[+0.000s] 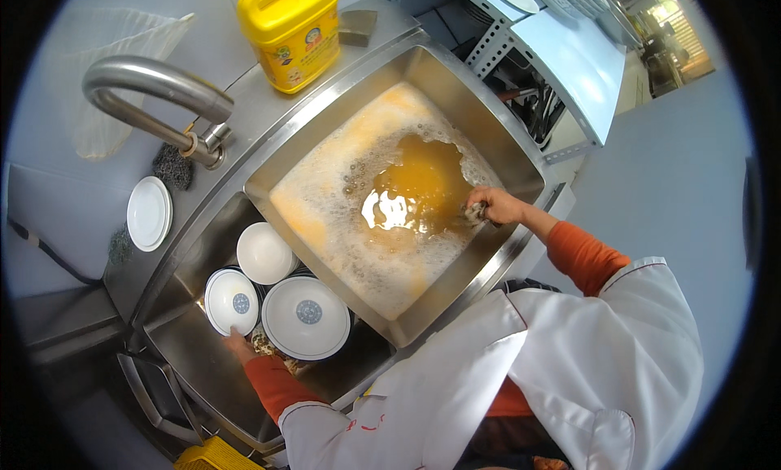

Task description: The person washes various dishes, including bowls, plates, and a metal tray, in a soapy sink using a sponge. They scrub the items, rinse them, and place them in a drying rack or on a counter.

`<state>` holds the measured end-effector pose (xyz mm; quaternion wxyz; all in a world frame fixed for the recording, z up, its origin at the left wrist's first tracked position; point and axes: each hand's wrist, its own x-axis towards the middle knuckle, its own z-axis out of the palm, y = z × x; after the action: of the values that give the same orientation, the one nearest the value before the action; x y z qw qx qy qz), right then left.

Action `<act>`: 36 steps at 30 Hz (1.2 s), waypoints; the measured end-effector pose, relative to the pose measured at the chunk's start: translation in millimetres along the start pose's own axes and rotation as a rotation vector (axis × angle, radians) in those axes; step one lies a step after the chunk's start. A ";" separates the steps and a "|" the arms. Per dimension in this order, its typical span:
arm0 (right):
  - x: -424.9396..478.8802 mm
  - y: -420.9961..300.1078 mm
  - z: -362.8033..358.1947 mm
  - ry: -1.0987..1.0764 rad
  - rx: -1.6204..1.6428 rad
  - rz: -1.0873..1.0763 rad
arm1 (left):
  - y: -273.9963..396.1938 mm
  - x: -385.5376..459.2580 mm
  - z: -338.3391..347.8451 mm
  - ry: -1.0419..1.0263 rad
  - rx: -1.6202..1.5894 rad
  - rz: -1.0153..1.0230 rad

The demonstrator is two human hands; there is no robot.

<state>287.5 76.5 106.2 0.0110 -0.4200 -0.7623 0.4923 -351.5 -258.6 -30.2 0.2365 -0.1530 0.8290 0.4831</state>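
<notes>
My right hand [495,206] grips a wet, greyish scrubber [475,212] at the right edge of the water in a steel sink basin [518,159]. Orange-tinted foam [323,165] surrounds a patch of yellowish water. In the lower left basin, my left hand [239,343] has its fingers on the near rim of a white bowl [230,302] with a blue centre mark; the thumb lies over the rim. Beside it stand a larger white bowl [306,318] of the same pattern and a plain white bowl [263,253], both stacked on others. Food scraps [262,342] lie beneath, partly hidden.
A curved steel faucet [158,85] rises behind the basins, near steel-wool scourers [173,166] and small white plates [149,213]. A yellow plastic jug [293,36] stands on the back ledge. Shelving [567,61] with dishes is at upper right. A yellow plastic basket [216,455] sits bottom left.
</notes>
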 end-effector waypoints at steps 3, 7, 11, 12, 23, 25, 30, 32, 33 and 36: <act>7.0 3.4 -12.7 -0.031 -0.016 0.034 | -11.0 23.4 -12.9 0.023 0.152 -0.144; 39.1 12.0 -26.0 -0.072 -0.087 0.144 | 15.0 31.6 -28.6 0.186 0.808 0.127; 91.9 46.3 -17.0 -0.096 -0.322 0.192 | 120.6 -63.0 23.3 0.446 0.581 1.157; 104.4 50.4 -10.6 -0.146 -0.379 0.209 | 155.7 -119.1 46.8 0.332 0.533 1.289; 172.4 49.9 30.0 -0.461 -0.552 0.170 | 31.3 -279.9 297.9 -0.959 1.351 0.908; 173.8 49.0 24.5 -0.470 -0.495 0.129 | -2.4 -261.4 319.4 -0.923 1.381 0.792; 177.4 21.4 8.1 -0.483 -0.289 0.306 | -44.2 -243.6 318.8 -0.765 1.453 0.781; 184.0 40.5 18.4 -0.458 -0.297 0.214 | -61.6 -232.2 310.0 -0.720 1.348 0.873; 187.0 47.7 23.2 -0.452 -0.312 0.164 | -70.1 -228.1 307.9 -0.693 1.286 0.908; 188.4 55.2 31.6 -0.417 -0.315 0.232 | -43.3 -277.8 302.3 -0.765 1.460 0.878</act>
<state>186.7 184.7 -26.8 -0.2676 -0.3907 -0.7621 0.4416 -23.0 -8.6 -39.1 0.3272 0.5299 0.7767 -0.0941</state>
